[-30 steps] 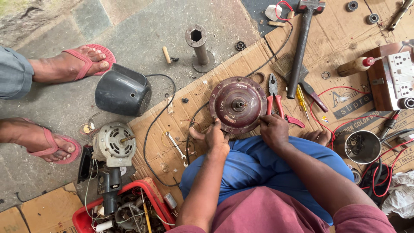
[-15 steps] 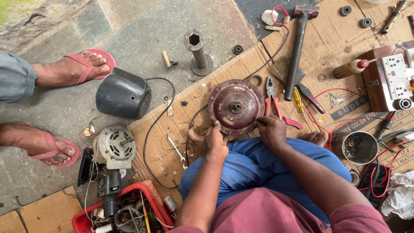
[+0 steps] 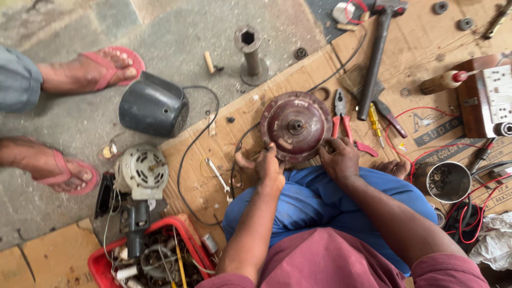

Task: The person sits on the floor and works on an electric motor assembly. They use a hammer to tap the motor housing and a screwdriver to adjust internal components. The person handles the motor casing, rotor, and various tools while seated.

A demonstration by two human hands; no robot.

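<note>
Maroon motor housing (image 3: pixel 296 126), round, likely heavy rigid metal, is rested on cardboard (image 3: pixel 250 114) at twelve o'clock from the knees. Its lower rim is gripped by curled left hand (image 3: pixel 269 169) and right hand (image 3: pixel 338 159); the rim is judged the best hold.

We see a round, dark red motor housing (image 3: pixel 296 126) lying flat on the cardboard sheet (image 3: pixel 426 80) on the floor, its domed face up (dusty and worn), with a short metal shaft at its centre. Its near edge touches our two hands.
</note>
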